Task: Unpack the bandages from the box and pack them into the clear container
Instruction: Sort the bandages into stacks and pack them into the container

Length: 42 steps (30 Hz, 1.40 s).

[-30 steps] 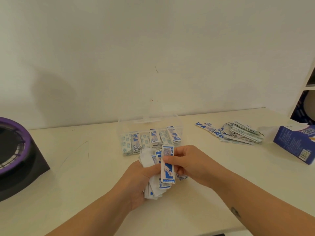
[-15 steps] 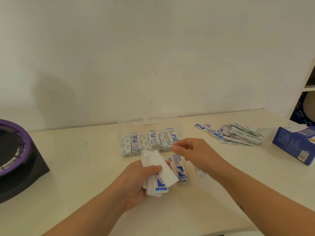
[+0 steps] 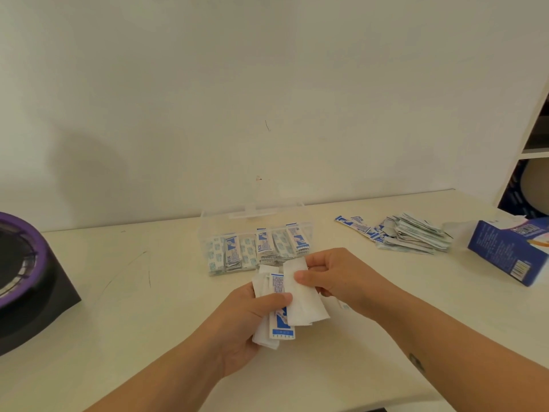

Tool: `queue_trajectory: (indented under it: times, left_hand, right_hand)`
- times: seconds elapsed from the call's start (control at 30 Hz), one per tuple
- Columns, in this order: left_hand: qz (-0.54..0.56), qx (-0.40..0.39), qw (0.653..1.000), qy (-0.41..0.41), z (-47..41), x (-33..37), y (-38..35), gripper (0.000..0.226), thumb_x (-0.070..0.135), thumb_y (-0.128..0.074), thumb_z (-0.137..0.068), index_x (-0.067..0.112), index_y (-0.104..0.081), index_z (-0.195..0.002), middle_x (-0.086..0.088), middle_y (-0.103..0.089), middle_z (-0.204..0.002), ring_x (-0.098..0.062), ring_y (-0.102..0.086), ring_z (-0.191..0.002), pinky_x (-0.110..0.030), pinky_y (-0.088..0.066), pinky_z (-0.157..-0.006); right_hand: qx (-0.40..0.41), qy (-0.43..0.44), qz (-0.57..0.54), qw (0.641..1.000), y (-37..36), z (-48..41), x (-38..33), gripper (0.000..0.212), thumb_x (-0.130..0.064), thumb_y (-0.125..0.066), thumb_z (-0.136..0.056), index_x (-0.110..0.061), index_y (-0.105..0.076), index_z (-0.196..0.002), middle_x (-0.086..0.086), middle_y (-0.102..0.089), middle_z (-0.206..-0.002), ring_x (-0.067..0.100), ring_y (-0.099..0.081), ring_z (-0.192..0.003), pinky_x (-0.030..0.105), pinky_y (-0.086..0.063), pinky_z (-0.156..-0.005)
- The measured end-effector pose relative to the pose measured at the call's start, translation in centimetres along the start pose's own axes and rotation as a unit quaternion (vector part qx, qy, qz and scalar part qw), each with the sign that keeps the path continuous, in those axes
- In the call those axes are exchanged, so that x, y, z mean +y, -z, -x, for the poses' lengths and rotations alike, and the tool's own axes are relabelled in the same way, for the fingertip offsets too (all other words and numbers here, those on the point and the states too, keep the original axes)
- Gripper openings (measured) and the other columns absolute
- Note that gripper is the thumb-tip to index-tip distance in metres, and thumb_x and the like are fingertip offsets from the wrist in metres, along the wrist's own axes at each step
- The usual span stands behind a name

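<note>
My left hand [image 3: 246, 322] grips a fanned stack of white and blue wrapped bandages [image 3: 280, 322] just in front of the clear container [image 3: 208, 224]. My right hand [image 3: 335, 278] pinches a white bandage [image 3: 300, 301] at the top of that stack, thumb on its face. The container stands at the table's middle back with its lid up, and rows of bandages [image 3: 261, 248] stand upright inside it. A loose pile of bandages [image 3: 410, 236] lies to the right. The blue bandage box [image 3: 505, 251] lies on its side at the far right, flap open.
A black device with a purple ring [image 3: 20, 263] sits at the left table edge. A white shelf unit [image 3: 531, 156] rises at the far right. The wall runs close behind the container. A small bandage [image 3: 344, 306] lies on the table under my right wrist.
My right hand laid a blue bandage down by the container, then came back to the stack and now pinches a white one. My left hand kept hold of the stack.
</note>
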<state>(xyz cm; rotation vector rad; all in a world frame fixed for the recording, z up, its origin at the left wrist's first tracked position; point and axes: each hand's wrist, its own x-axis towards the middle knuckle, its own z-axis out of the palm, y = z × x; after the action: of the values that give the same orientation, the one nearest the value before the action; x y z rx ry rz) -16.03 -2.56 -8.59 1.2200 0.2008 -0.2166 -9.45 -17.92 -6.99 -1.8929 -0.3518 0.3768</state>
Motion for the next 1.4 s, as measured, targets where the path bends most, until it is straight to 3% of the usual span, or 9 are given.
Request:
queue_trajectory:
  times: [0.2, 0.33, 0.43, 0.63, 0.77, 0.9, 1.1, 1.27, 1.4]
  left_hand:
    - [0.000, 0.043, 0.999, -0.005, -0.2, -0.2, 0.2, 0.016, 0.000, -0.064, -0.082, 0.004, -0.065, -0.098, -0.011, -0.073, -0.077, -0.015, -0.067, -0.057, -0.022, -0.051, -0.046]
    - [0.090, 0.057, 0.994, 0.025, -0.3, 0.2, 0.4, 0.013, -0.002, -0.061, -0.084, -0.001, -0.063, -0.097, -0.013, -0.072, -0.075, -0.015, -0.069, -0.056, -0.021, -0.053, -0.045]
    - [0.128, 0.061, 0.989, 0.032, -0.5, 0.3, 0.5, 0.018, 0.000, -0.059, -0.085, -0.002, -0.062, -0.103, -0.015, -0.072, -0.080, -0.018, -0.070, -0.058, -0.023, -0.055, -0.046]
    - [0.121, 0.038, 0.991, 0.049, -0.3, 0.1, 0.2, 0.018, -0.002, -0.055, -0.087, -0.003, -0.059, -0.104, -0.018, -0.073, -0.086, -0.023, -0.071, -0.065, -0.033, -0.059, -0.053]
    - [0.109, 0.012, 0.993, 0.046, -0.2, -0.1, 0.2, 0.025, -0.008, -0.042, -0.089, 0.000, -0.055, -0.109, -0.019, -0.072, -0.096, -0.025, -0.073, -0.077, -0.040, -0.059, -0.067]
    - [0.031, -0.021, 0.999, 0.021, 0.3, -0.3, -0.2, 0.025, -0.005, -0.048, -0.090, 0.005, -0.060, -0.110, -0.013, -0.073, -0.096, -0.019, -0.072, -0.076, -0.028, -0.058, -0.056]
    - [-0.017, -0.038, 0.999, 0.002, 0.9, -0.2, -0.4, 0.023, 0.001, -0.057, -0.086, 0.007, -0.063, -0.107, -0.013, -0.073, -0.083, -0.018, -0.068, -0.061, -0.026, -0.051, -0.047]
    - [0.008, -0.001, 1.000, 0.002, 0.2, 0.3, 0.6, 0.024, -0.006, -0.044, -0.091, 0.003, -0.062, -0.103, -0.012, -0.074, -0.091, -0.018, -0.072, -0.075, -0.027, -0.057, -0.056]
    - [-0.015, 0.040, 0.999, -0.022, -0.3, 0.2, 1.5, 0.023, -0.006, -0.048, -0.090, 0.004, -0.062, -0.105, -0.012, -0.074, -0.090, -0.014, -0.071, -0.071, -0.023, -0.053, -0.050]
  right_hand:
    - [0.040, 0.007, -0.045, 0.998, 0.7, 0.4, 0.3, 0.007, -0.011, -0.063, -0.087, -0.012, -0.069, -0.092, 0.000, -0.057, -0.059, 0.005, -0.041, -0.046, 0.013, -0.035, -0.049]
    - [0.177, 0.128, -0.036, 0.975, 3.5, 1.1, -0.3, 0.008, -0.009, -0.065, -0.085, -0.015, -0.070, -0.083, -0.007, -0.066, -0.062, 0.003, -0.056, -0.054, 0.010, -0.041, -0.054]
    - [0.206, 0.167, 0.114, 0.958, 5.2, 2.0, 0.9, 0.020, -0.007, -0.064, -0.084, -0.026, -0.072, -0.082, -0.015, -0.071, -0.082, 0.001, -0.063, -0.073, 0.003, -0.042, -0.065]
    - [0.112, 0.089, 0.352, 0.925, 6.1, 3.0, 5.9, 0.060, 0.015, -0.037, -0.074, -0.034, -0.068, -0.089, -0.020, -0.065, -0.106, 0.011, -0.048, -0.098, 0.002, -0.032, -0.077]
    - [0.207, 0.106, 0.246, 0.941, 6.0, 3.5, 3.5, 0.045, 0.005, -0.044, -0.087, -0.033, -0.069, -0.088, -0.018, -0.064, -0.097, 0.006, -0.056, -0.069, 0.010, -0.040, -0.061]
    - [0.097, 0.086, 0.084, 0.988, 3.3, 3.3, 0.6, 0.011, -0.020, -0.061, -0.088, -0.027, -0.067, -0.095, -0.008, -0.071, -0.088, 0.001, -0.059, -0.063, 0.011, -0.046, -0.058]
    - [0.018, 0.035, 0.060, 0.997, -0.7, 1.1, 0.8, 0.009, -0.023, -0.072, -0.080, -0.021, -0.064, -0.083, -0.006, -0.068, -0.073, -0.004, -0.059, -0.054, 0.009, -0.041, -0.049]
    - [0.079, 0.019, 0.066, 0.995, 0.9, -0.7, 0.7, 0.018, -0.020, -0.073, -0.080, -0.015, -0.067, -0.096, 0.002, -0.073, -0.084, 0.007, -0.069, -0.073, 0.025, -0.054, -0.075]
    - [0.154, 0.037, 0.196, 0.968, 1.2, -1.3, 0.8, 0.038, -0.039, -0.071, -0.078, -0.027, -0.059, -0.112, -0.009, -0.062, -0.103, 0.000, -0.054, -0.078, 0.016, -0.039, -0.065]
